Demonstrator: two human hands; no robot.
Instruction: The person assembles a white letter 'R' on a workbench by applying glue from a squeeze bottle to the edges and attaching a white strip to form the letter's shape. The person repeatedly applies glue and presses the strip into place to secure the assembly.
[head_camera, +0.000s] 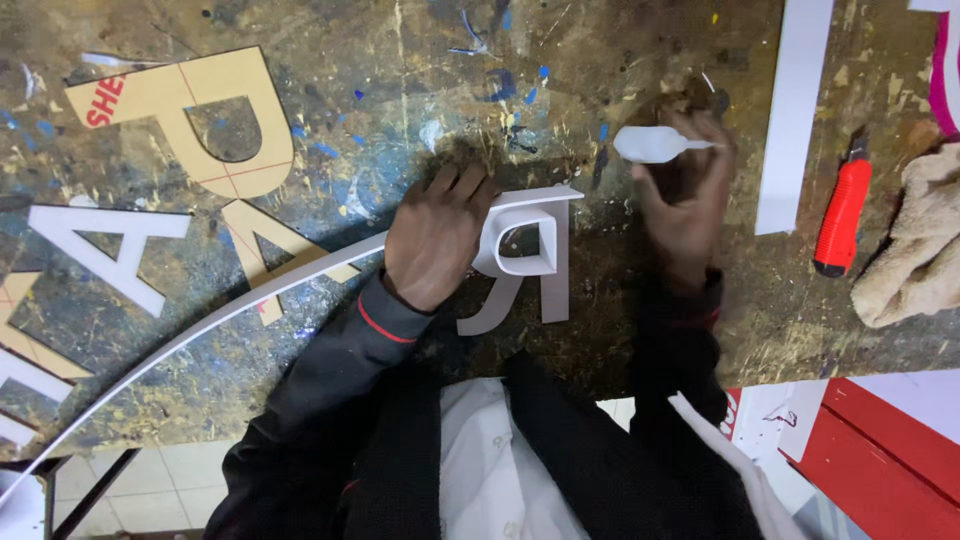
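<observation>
On the desk, centre: a white, flat-cut foam-board letter with a raised white edging strip around its bowl (527, 262) is lying face-down on the paint-spattered, scarred wooden desk (400, 100).
Left hand: the left hand (437, 238) is pressing down, fingers curled and nearly closed, on the letter's upper left corner, where the long white flexible strip (200, 330) is meeting it.
Right hand: the right hand (688, 190) is closing around a small translucent white squeeze tube with a thin nozzle (655, 144), held just above the desk, to the right of the letter.
Handling, letter: looking light and stiff yet easily dented; the thin standing edging is seeming fragile, so flat faces and the straight legs are offering the safer hold.
Handling, strip: appearing springy and bendable, arcing away toward the lower left edge.
Handling, tube: seeming soft-walled; whether it is being squeezed cannot be told.
Nearby, right: a red-handled utility knife (842, 210), a flat white board offcut (792, 110) and a crumpled beige cloth (915, 250) are lying well apart from the letter.
Nearby, left: tan cardboard letter templates (190, 110) and another white cut-out letter (100, 250) are lying flat.
</observation>
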